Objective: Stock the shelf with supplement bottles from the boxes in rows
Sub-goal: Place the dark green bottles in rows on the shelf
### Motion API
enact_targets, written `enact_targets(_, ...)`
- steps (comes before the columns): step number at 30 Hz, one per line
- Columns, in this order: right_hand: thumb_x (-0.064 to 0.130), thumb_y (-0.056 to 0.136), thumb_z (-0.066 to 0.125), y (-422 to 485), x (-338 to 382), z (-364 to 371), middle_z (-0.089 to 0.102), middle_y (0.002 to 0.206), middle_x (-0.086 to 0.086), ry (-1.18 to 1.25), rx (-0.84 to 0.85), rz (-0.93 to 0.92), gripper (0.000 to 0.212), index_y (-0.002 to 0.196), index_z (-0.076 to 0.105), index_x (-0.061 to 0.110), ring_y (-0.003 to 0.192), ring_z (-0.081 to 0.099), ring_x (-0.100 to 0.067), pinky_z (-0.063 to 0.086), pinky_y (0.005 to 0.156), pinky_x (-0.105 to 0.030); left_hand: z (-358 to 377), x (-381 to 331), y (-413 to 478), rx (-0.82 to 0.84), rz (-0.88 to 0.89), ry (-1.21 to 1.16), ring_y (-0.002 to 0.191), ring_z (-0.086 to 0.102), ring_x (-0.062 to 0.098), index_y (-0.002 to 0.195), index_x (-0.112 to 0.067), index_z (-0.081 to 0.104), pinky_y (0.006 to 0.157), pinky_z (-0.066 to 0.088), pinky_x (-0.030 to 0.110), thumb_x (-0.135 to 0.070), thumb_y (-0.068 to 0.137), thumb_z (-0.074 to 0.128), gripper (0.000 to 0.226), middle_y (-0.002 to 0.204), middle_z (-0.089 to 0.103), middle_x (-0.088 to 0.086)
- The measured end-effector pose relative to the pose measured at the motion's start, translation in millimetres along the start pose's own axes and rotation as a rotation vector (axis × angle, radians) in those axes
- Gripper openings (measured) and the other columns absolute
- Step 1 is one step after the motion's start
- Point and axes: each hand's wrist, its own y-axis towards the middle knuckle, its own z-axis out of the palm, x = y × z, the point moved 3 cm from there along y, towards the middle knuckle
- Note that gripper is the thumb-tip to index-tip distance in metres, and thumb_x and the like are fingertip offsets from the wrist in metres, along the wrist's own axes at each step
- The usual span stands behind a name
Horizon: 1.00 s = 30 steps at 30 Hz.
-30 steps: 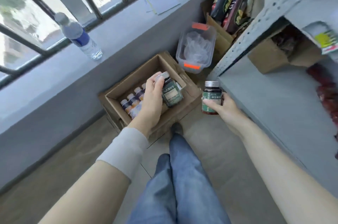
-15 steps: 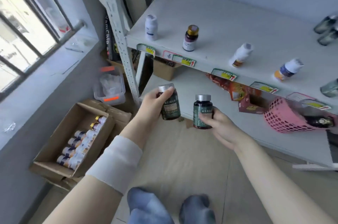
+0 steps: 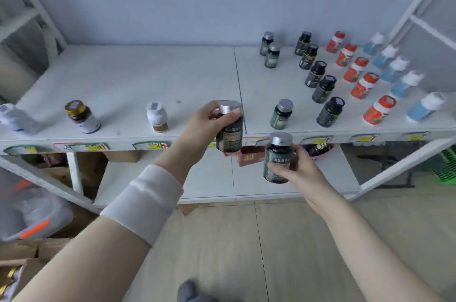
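two silver-capped bottles (image 3: 230,133) wait at the shelf (image 3: 148,74) front, one gripped in my left hand (image 3: 204,121), one in my right hand (image 3: 296,168), so i'd stand each upright behind the matching bottle (image 3: 281,114), in line.

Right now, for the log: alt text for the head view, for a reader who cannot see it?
The left hand holds a dark silver-capped bottle and the right hand a matching bottle, before a white shelf. Rows of bottles stand at its right; single bottles stand spaced along its front left.
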Motion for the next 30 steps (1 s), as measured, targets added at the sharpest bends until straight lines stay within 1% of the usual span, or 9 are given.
enact_targets(3,0.006,0.076,0.072,20.7,8.6,-37.1,0.063,0.1,0.006,0.031,-0.104,-0.039,0.039,0.097,0.049,0.029,0.091,0.06,-0.003,0.045,0.079,-0.021,33.7,-17.3,44.0,0.011,0.045,0.12,0.077,0.06,0.011,0.102,-0.016,0.062,0.065,0.049,0.011,-0.018,0.085,0.067,0.017,0.089,0.065,0.001)
enact_targets(4,0.006,0.075,0.073,29.6,11.2,-47.9,0.064,0.1,0.006,0.03,-0.125,-0.048,0.04,0.097,0.049,0.029,0.091,0.06,-0.004,0.046,0.079,-0.022,41.9,-22.4,60.0,0.014,0.064,0.156,0.075,0.06,0.007,0.103,-0.016,0.062,0.063,0.048,0.009,-0.018,0.085,0.067,0.018,0.086,0.064,-0.002)
enact_targets(7,0.009,0.072,0.076,62.3,26.2,-75.4,0.064,0.106,0.006,0.006,-0.14,-0.077,0.046,0.102,0.049,0.031,0.097,0.061,-0.007,0.046,0.087,-0.028,61.6,-33.8,113.7,0.047,0.1,0.229,0.081,0.061,0.007,0.102,-0.017,0.063,0.079,0.049,0.021,-0.019,0.083,0.07,0.021,0.085,0.065,-0.005)
enact_targets(11,0.012,0.07,0.078,123.2,53.5,-101.7,0.063,0.108,0.005,-0.086,-0.183,-0.148,0.054,0.111,0.046,0.026,0.101,0.06,-0.01,0.046,0.091,-0.029,78.9,-42.8,196.0,0.077,0.13,0.309,0.087,0.061,0.012,0.106,-0.016,0.063,0.083,0.05,0.025,-0.02,0.08,0.073,0.029,0.093,0.066,-0.001)
enact_targets(15,0.006,0.07,0.078,193.5,67.9,-108.2,0.058,0.114,-0.003,-0.153,-0.197,-0.17,0.058,0.114,0.043,0.019,0.095,0.058,-0.01,0.044,0.081,-0.018,92.1,-37.0,269.7,0.107,0.128,0.453,0.084,0.06,0.011,0.107,-0.015,0.062,0.069,0.043,0.014,-0.023,0.077,0.076,0.034,0.091,0.065,-0.003)
enact_targets(19,0.013,0.067,0.082,255.8,53.7,-109.1,0.057,0.112,0.002,-0.309,-0.139,-0.113,0.059,0.111,0.043,0.022,0.102,0.056,-0.013,0.045,0.09,-0.025,107.3,-19.3,328.1,0.124,0.101,0.57,0.087,0.057,0.011,0.111,-0.013,0.06,0.065,0.038,0.01,-0.023,0.075,0.077,0.041,0.096,0.063,-0.003)
enact_targets(23,0.014,0.067,0.08,290.0,27.5,-104.6,0.057,0.109,0.007,-0.377,-0.068,-0.063,0.059,0.111,0.043,0.023,0.1,0.056,-0.012,0.043,0.085,-0.021,117.6,4.2,357.6,0.156,0.086,0.636,0.087,0.056,0.01,0.114,-0.015,0.059,0.062,0.037,0.005,-0.023,0.074,0.078,0.046,0.098,0.062,-0.005)
enact_targets(26,0.011,0.068,0.079,301.8,13.5,-99.8,0.057,0.106,0.008,-0.354,-0.03,-0.07,0.058,0.111,0.042,0.022,0.093,0.055,-0.006,0.042,0.076,-0.006,120.8,17.7,368.1,0.167,0.091,0.623,0.086,0.056,0.009,0.111,-0.015,0.06,0.061,0.039,-0.001,-0.021,0.072,0.079,0.044,0.098,0.063,-0.005)
enact_targets(30,0.007,0.068,0.077,307.0,-6.5,-94.7,0.056,0.1,0.01,-0.391,-0.008,-0.085,0.057,0.106,0.039,0.025,0.092,0.056,-0.008,0.038,0.072,0.001,122.3,36.4,366.8,0.193,0.086,0.619,0.089,0.054,0.008,0.105,-0.019,0.056,0.062,0.037,-0.006,-0.018,0.073,0.078,0.039,0.1,0.061,-0.004)
